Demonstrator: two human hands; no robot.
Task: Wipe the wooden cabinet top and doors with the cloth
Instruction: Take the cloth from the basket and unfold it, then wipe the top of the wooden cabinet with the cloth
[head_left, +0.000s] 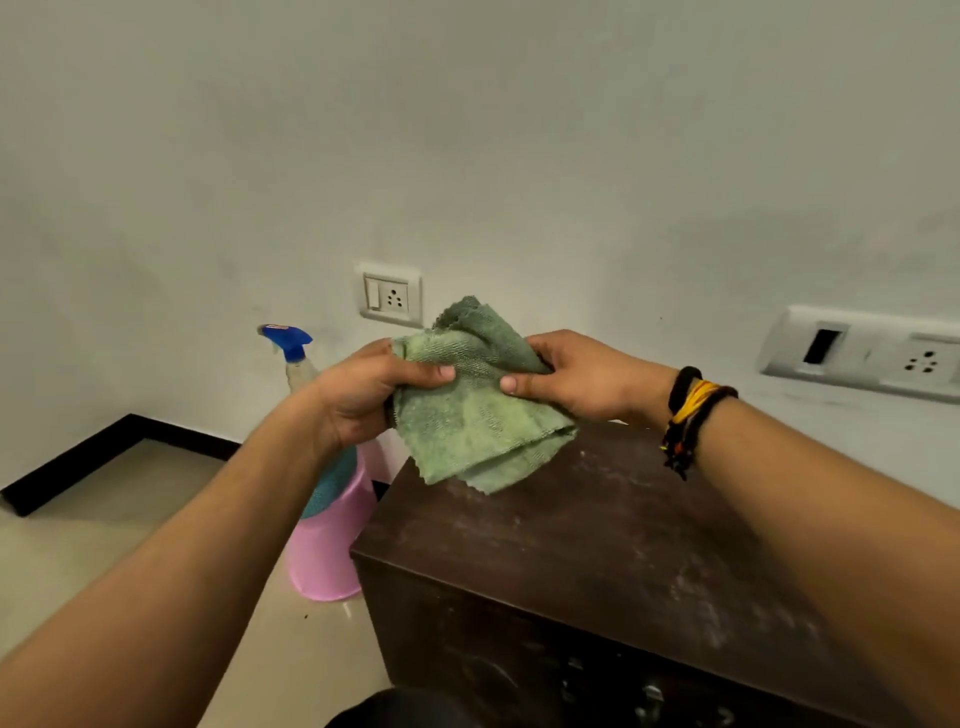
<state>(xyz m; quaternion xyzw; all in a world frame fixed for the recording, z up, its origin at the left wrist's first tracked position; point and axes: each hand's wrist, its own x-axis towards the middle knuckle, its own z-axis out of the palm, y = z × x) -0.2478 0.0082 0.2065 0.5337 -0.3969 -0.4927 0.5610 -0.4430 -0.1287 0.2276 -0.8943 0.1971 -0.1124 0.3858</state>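
Two bare forearms reach forward over a dusty wooden cabinet, the left hand and right hand each pinching an edge of a green cloth held up in the air just above the cabinet's far corner. The top shows pale dust streaks; wiping has apparently not begun. A spray bottle stands in a pink bucket just beside the cabinet's left side. A loosely bunched cloth may smear dust rather than lift it, and a wide leftward sweep could knock the bottle.
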